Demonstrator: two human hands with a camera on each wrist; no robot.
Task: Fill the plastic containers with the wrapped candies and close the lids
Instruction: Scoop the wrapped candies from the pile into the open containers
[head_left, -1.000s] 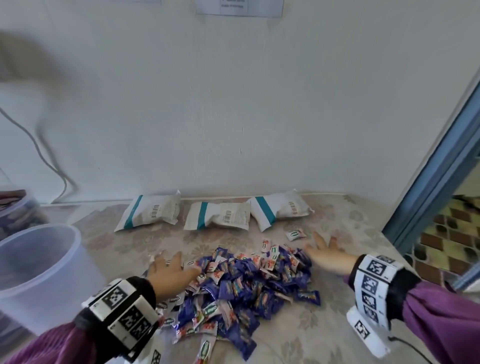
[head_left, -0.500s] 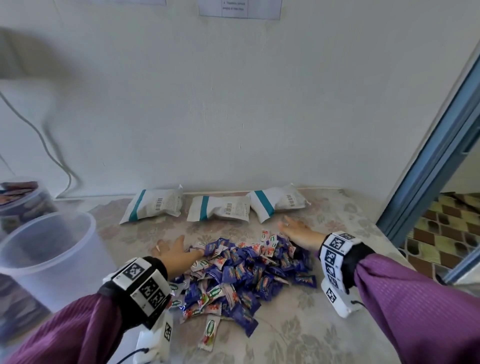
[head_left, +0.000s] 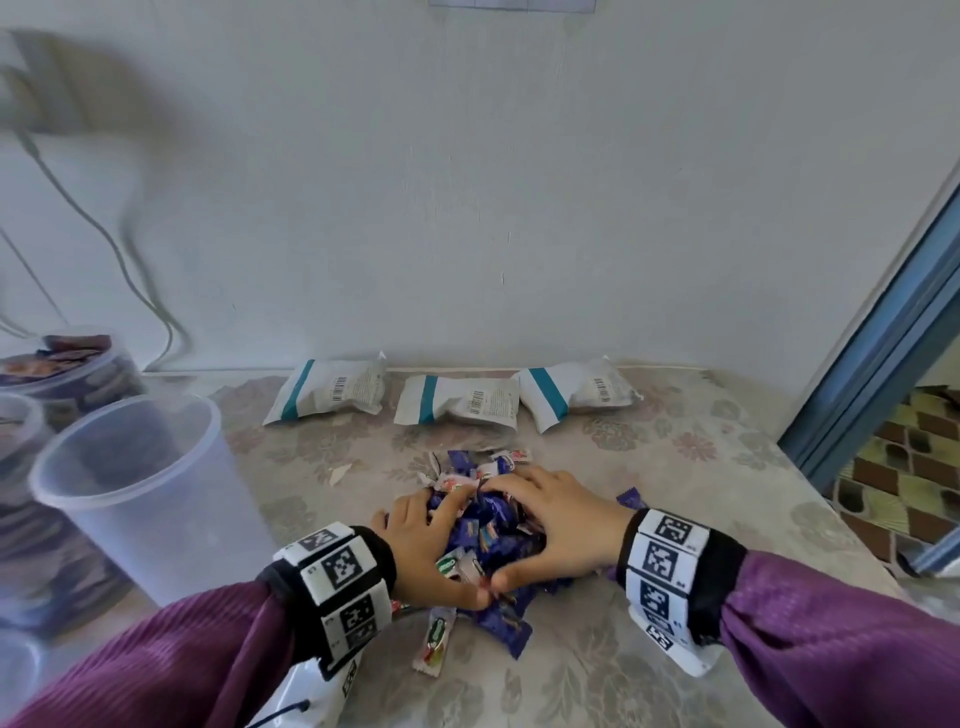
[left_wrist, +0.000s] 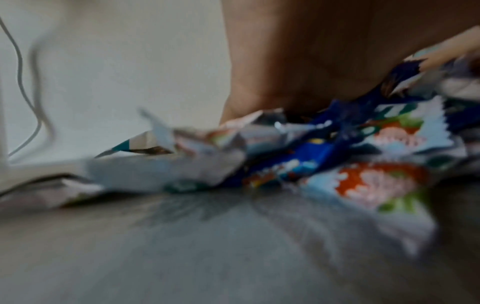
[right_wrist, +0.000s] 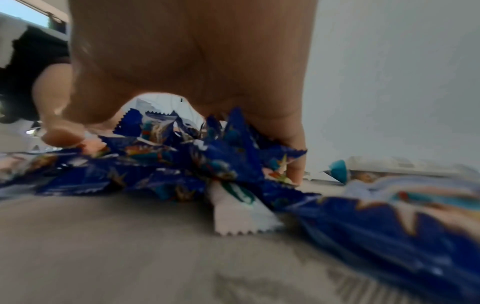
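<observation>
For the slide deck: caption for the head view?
Both hands cup a pile of wrapped candies beside an open plastic container.

Wrapped candies (head_left: 493, 525) — blue and white wrappers — lie heaped mid-table, toward its near edge. An open, translucent plastic container (head_left: 140, 483) stands upright at the table's left edge — no lid on.

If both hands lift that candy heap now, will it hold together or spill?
Probably spills some: the wrapped candies are loose, glossy, separate pieces, and strays already lie outside the left hand and right hand. They look light, so cupping tightly should carry most to the empty container.
</observation>
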